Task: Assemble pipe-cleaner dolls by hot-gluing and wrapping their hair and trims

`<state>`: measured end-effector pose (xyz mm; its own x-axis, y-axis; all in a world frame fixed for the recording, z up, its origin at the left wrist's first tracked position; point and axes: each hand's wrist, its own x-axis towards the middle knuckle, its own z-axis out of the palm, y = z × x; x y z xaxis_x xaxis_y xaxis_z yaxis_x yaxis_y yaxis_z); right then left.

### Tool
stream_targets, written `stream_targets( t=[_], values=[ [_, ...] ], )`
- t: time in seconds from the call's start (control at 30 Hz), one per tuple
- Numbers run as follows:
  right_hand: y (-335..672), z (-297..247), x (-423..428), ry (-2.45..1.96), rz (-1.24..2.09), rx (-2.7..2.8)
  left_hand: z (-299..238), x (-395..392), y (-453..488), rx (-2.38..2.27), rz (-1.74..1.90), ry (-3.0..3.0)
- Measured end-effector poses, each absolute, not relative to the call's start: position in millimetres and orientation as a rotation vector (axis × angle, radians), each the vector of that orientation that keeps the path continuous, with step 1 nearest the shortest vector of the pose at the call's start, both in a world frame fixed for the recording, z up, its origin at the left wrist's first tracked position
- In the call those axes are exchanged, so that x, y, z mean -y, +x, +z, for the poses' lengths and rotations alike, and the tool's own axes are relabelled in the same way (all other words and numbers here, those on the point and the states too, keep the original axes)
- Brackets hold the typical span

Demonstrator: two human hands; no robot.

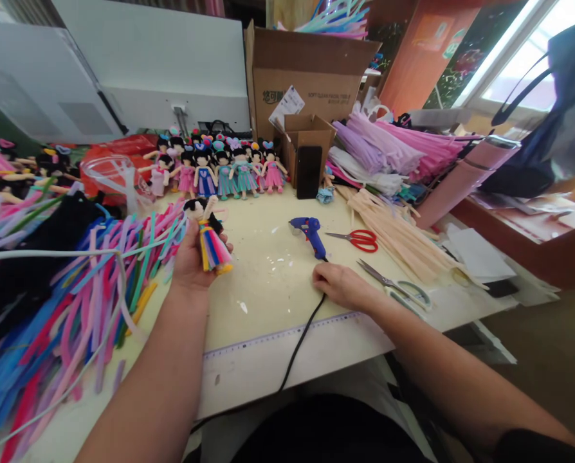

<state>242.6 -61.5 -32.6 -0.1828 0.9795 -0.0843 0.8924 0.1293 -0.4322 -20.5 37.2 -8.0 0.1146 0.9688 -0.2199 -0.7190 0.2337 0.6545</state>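
My left hand (pixel 195 257) is closed around a small doll (pixel 213 241) with black hair and a skirt striped in yellow, blue, white and pink. It is held tilted above the left part of the table. My right hand (pixel 343 286) rests on the table with its fingers curled, over the black cord (pixel 301 344) of a blue glue gun (pixel 310 235). Whatever its fingers hold, if anything, is hidden. The glue gun lies just beyond that hand. To its right are red-handled scissors (pixel 359 240) and a second pair of scissors with grey-green handles (pixel 398 286).
Several finished dolls (pixel 244 173) stand in rows at the back, beside a black phone (pixel 309 172) and a cardboard box (pixel 311 77). Colourful pipe cleaners (pixel 89 289) crowd the left. Beige strips (pixel 403 238) and a pink bottle (pixel 465 180) lie right. A ruler strip (pixel 268 337) runs along the front.
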Motion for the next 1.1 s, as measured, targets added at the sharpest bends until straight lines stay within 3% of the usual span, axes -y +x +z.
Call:
stream_targets(
  t=[0.2, 0.37, 0.6, 0.9, 1.1],
  values=[
    [256.4, -13.4, 64.3, -1.593, 0.952, 1.555, -10.3, -43.3, -28.6, -0.635, 1.311, 0.422],
    [232.4, -11.3, 57.9, -1.465, 1.052, 1.508, -7.9, -43.8, -32.7, -0.657, 1.316, 0.431],
    [184.4, -16.9, 35.7, -1.589, 0.781, 1.893, 2.8, -39.2, -38.0, -0.569, 1.361, 0.393],
    [113.6, -19.4, 23.8, -1.35, 0.791, 2.307, 5.1, -39.5, -48.7, -0.507, 1.411, 0.417],
    [148.0, -17.2, -13.9, -1.785, 0.67, 2.076, 7.5, -38.6, -52.6, -0.486, 1.413, 0.41]
  ],
)
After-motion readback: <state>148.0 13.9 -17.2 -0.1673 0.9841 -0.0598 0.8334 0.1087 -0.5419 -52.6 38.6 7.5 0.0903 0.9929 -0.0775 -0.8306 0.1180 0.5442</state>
